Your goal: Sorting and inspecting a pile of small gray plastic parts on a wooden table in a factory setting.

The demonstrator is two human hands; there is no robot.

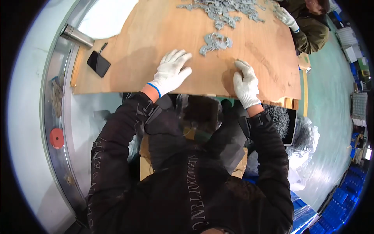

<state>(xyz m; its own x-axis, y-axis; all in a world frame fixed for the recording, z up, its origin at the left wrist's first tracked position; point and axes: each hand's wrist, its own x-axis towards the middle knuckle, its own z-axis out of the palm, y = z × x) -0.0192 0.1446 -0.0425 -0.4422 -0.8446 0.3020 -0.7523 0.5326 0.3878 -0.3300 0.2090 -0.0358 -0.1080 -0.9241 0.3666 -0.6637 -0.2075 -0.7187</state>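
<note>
The left hand (pixel 172 71), in a white knit glove with a blue cuff band, lies flat on the plywood board (pixel 156 35) with its fingers spread wide and holding nothing. The right hand (pixel 245 84), in the same kind of glove, rests on the board with its fingers curled loosely downward, tips against the wood; whether anything sits under them cannot be told.

Just beyond both sets of fingertips, on the far side and between the two hands, lies a small cluster of grey metal parts (pixel 215 42). It is apart from the left fingers, a little to their right, and likewise apart from the right fingers, a little to their left. Farther away on the board spreads a larger heap of grey parts (pixel 224 9).

At the far right, another person's gloved hand (pixel 285 16) reaches onto the board beside that heap, the sleeve olive green.

On the near left of the board lies a black phone (pixel 98 63), and farther left a steel flask (pixel 76 36) lies on its side beside the board's edge. A red disc (pixel 56 138) sits on the metal rim at the left.
</note>
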